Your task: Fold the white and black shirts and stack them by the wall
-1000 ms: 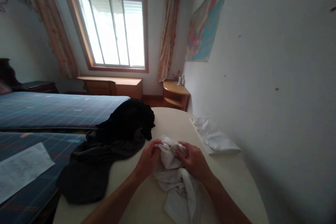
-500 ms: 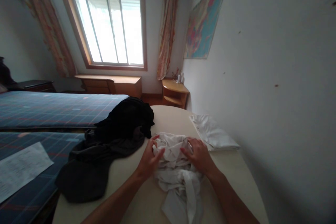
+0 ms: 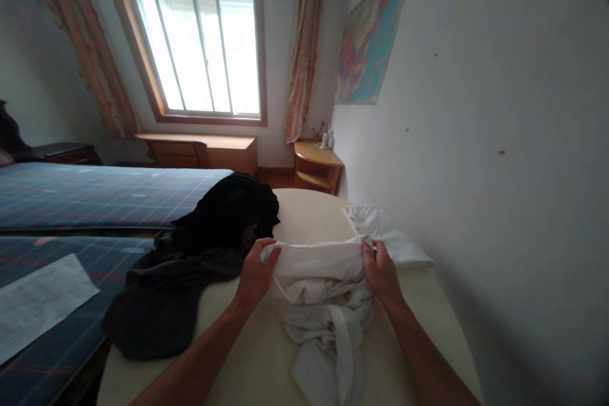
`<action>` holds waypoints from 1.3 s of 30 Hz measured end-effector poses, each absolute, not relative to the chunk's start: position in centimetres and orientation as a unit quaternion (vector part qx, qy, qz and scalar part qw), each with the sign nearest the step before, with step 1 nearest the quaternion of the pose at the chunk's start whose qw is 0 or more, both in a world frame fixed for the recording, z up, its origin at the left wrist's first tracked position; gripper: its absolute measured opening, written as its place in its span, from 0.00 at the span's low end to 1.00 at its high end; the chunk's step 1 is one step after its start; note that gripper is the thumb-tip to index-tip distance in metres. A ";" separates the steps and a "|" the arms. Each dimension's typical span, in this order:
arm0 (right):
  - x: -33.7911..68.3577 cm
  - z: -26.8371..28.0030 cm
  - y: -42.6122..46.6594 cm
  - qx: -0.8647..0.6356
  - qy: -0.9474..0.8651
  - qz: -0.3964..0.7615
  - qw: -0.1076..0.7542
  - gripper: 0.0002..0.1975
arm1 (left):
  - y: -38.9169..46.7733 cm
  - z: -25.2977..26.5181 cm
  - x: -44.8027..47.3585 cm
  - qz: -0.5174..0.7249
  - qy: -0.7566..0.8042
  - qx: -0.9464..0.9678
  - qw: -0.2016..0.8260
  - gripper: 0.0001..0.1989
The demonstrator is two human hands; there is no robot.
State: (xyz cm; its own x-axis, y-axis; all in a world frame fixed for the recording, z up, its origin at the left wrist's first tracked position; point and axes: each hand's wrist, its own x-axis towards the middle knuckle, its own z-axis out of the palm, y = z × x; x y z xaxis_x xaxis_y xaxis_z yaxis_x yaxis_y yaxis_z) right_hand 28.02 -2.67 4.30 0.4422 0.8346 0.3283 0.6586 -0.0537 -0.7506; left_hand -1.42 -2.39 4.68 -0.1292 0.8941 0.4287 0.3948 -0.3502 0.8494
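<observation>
A crumpled white garment (image 3: pixel 318 263) lies on the cream table (image 3: pixel 304 206), its far edge pulled straight between my hands. My left hand (image 3: pixel 257 269) pinches the left end of that edge, thumb toward me. At the other end, my right hand (image 3: pixel 380 269) is closed on the same cloth. The lower part of the garment stays bunched, with a strip trailing toward me. Its exact kind I cannot make out. Behind my right hand lies a folded white garment with buttons (image 3: pixel 387 238), flat near the wall.
Dark clothes (image 3: pixel 228 216) are heaped along the table's left side, partly hanging toward the bed. Two plaid mattresses (image 3: pixel 114 196) stand to the left, with a printed paper sheet (image 3: pixel 45 301) on the nearer one. The white wall (image 3: pixel 499 203) runs close on the right.
My hands have moved apart, the left one leftward and the right one rightward. Both have closed on the white garment, and its far edge has gone from crumpled to stretched.
</observation>
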 end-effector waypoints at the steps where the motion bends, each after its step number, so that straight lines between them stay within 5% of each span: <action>1: 28.1 4.1 -2.6 -0.726 -0.515 0.095 0.445 0.18 | -2.4 4.7 -1.4 0.538 0.517 0.623 0.236 0.15; 8: 26.8 4.0 -3.3 -0.676 -0.624 0.151 0.361 0.16 | -3.4 4.2 -0.7 0.347 0.460 0.770 0.273 0.28; 12: 25.7 4.2 -3.9 -0.611 -0.704 0.205 0.299 0.19 | -4.3 3.6 -0.2 0.307 0.458 0.801 0.233 0.11; 17: 25.7 3.4 -3.7 -0.634 -0.708 0.118 0.288 0.08 | -4.8 3.5 -0.5 0.245 0.424 0.837 0.243 0.18; 23: 26.1 3.5 -3.8 -0.543 -0.759 0.137 0.332 0.30 | -4.2 4.6 -1.8 0.245 0.478 0.822 0.191 0.20; 26: 25.8 4.3 -4.2 -0.573 -0.756 0.161 0.271 0.19 | -4.1 4.8 -2.5 0.201 0.527 0.803 0.190 0.24; 29: 25.9 4.4 -4.4 -0.630 -0.722 0.148 0.244 0.19 | -4.5 4.8 -2.9 0.162 0.518 0.810 0.223 0.28; 35: 26.6 2.7 -4.2 -0.662 -0.713 0.118 0.200 0.11 | -4.4 4.6 -3.2 0.183 0.434 0.818 0.329 0.25; 39: 26.7 3.0 -3.9 -0.676 -0.685 0.135 0.235 0.10 | -2.6 4.5 -3.2 0.332 0.495 0.758 0.264 0.14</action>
State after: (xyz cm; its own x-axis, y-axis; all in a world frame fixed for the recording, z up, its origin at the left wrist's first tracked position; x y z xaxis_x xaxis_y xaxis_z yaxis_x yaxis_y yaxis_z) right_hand 26.74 -3.87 2.95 0.0250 0.9900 0.1390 0.8633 0.0488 -0.5024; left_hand -3.25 -2.56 4.46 0.2899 0.9261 0.2414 0.5757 -0.3702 0.7290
